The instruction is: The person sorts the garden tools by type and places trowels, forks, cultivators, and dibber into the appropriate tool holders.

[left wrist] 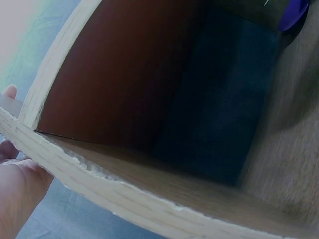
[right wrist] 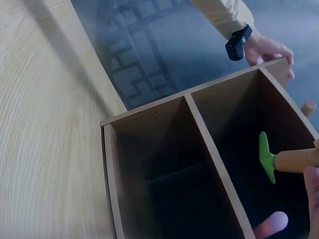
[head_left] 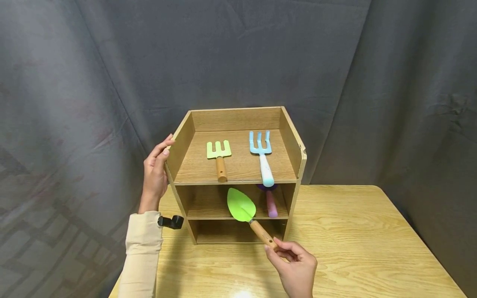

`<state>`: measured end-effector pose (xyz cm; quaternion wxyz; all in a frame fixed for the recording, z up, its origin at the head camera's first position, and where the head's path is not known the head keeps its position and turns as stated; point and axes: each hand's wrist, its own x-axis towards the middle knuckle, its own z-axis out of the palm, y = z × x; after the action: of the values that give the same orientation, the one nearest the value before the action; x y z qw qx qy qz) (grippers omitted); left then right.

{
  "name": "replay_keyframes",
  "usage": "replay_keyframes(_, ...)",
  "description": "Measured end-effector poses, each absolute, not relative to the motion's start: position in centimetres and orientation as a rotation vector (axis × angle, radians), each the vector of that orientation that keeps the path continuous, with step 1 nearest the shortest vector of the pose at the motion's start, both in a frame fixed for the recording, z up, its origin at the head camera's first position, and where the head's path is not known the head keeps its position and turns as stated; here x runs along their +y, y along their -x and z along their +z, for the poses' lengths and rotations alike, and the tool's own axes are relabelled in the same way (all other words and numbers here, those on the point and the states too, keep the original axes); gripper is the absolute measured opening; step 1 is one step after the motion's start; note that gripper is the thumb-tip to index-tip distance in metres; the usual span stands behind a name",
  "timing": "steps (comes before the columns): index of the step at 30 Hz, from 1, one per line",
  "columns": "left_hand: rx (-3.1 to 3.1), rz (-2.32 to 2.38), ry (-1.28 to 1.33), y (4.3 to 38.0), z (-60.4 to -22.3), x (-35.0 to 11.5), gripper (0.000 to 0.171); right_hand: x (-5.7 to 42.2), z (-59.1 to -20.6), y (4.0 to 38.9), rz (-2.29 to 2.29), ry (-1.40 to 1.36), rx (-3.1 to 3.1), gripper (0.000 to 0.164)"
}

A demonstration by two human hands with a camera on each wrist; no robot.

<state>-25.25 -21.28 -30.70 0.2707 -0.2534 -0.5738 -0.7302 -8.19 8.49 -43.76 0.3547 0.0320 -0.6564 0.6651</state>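
Observation:
My right hand pinches the end of a wooden handle on a garden trowel with a leaf-shaped green blade. In the head view the blade overlaps the middle opening of a wooden shelf; in the right wrist view the trowel points into that compartment. At the shelf's upper left side, my left hand grips the side panel, fingers by its edge. On the top tier lie a green hand fork and a light blue hand fork. A purple tool with a pink handle lies in the middle compartment, its head partly hidden.
The shelf stands on a light wooden table, which reaches out to the right and front. Grey curtains hang close behind and at both sides. A low rim borders the top tier at the back and sides.

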Motion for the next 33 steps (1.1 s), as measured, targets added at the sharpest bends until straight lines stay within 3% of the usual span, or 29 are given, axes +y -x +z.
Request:
replay_keyframes(21,-1.557,-1.978,0.672,25.3,-30.7,-21.3,0.026,6.4,-44.3,10.4,1.741,-0.18,-1.594,0.022)
replay_keyframes(33,-1.541,-1.992,0.668,25.3,-30.7,-21.3,0.026,4.6,-42.1,10.9,1.703,-0.24,-1.543,0.021)
